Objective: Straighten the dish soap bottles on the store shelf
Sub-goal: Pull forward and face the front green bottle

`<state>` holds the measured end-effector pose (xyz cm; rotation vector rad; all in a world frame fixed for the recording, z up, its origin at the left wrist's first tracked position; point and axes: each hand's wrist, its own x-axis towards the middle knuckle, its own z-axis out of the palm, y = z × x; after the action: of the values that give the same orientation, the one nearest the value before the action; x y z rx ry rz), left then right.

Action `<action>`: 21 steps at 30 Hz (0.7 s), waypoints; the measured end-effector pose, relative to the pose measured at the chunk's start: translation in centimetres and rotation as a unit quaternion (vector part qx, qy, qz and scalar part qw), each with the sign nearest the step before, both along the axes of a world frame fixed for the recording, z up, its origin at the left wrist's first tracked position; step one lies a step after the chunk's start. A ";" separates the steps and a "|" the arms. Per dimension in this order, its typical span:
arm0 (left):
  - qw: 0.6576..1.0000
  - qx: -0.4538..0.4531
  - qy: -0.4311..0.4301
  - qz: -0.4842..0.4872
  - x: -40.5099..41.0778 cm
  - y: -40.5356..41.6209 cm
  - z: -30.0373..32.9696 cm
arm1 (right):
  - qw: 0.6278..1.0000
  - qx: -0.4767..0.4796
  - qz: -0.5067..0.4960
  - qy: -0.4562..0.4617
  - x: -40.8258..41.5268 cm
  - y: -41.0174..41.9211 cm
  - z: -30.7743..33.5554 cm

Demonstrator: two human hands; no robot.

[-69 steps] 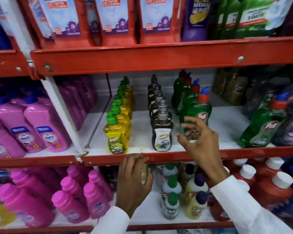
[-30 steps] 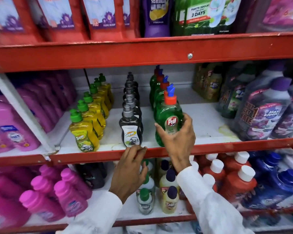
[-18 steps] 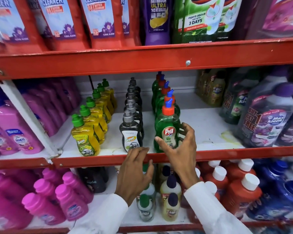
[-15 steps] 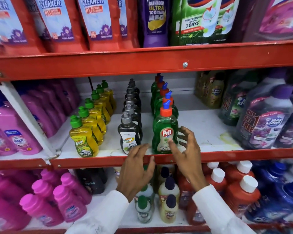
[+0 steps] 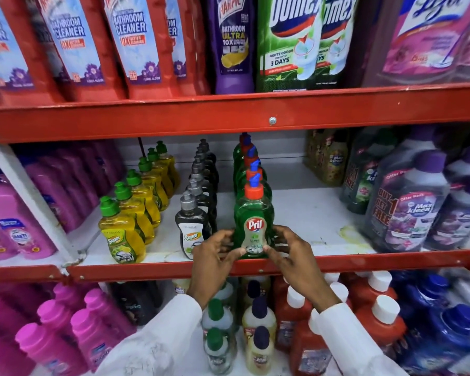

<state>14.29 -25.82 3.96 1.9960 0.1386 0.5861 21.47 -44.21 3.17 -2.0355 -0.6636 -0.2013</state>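
- Green plastic dish soap bottle (image 5: 253, 213) with an orange cap and a red "Pril" label, standing upright at the front edge of the middle shelf, first in a row of the same green bottles (image 5: 251, 169) going back.
- Held low down from both sides: left hand (image 5: 215, 260) with fingertips on the bottle's left side, right hand (image 5: 293, 260) with fingertips on its right side, thumbs near the bottom of the label.
- Both hands half curled around the bottle, not closed tight.
- White sleeves (image 5: 158, 346) coming up from below.
- Just to the left, a row of black plastic bottles (image 5: 193, 232) with grey caps, front one marked "Super".
- Further left, a row of yellow plastic bottles (image 5: 125, 234) with green caps.
- Bare white shelf board (image 5: 312, 213) to the right of the green row, with a yellowish ring stain.
- Red metal shelf rail (image 5: 147, 270) right under the hands.
- Big purple-capped bottles (image 5: 413, 207) far right, pink bottles (image 5: 14, 226) far left.
- Red bathroom cleaner bottles (image 5: 136, 44) on the shelf above.
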 end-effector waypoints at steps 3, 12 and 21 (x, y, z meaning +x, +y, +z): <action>1.000 -0.018 -0.006 0.002 0.4 0.0 -0.2 | 1.000 0.004 -0.001 0.007 0.0 -0.1 0.0; 0.999 -0.049 -0.014 -0.015 0.6 0.1 -0.1 | 0.999 -0.010 -0.020 0.032 0.0 0.2 -0.2; 0.995 -0.046 -0.084 0.018 -1.9 1.0 0.6 | 0.959 0.177 -0.220 -0.028 -3.3 1.5 0.6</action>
<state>12.36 -24.84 4.58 1.8502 0.0967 0.7550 18.22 -42.69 3.75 -1.8060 -0.1764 -0.5964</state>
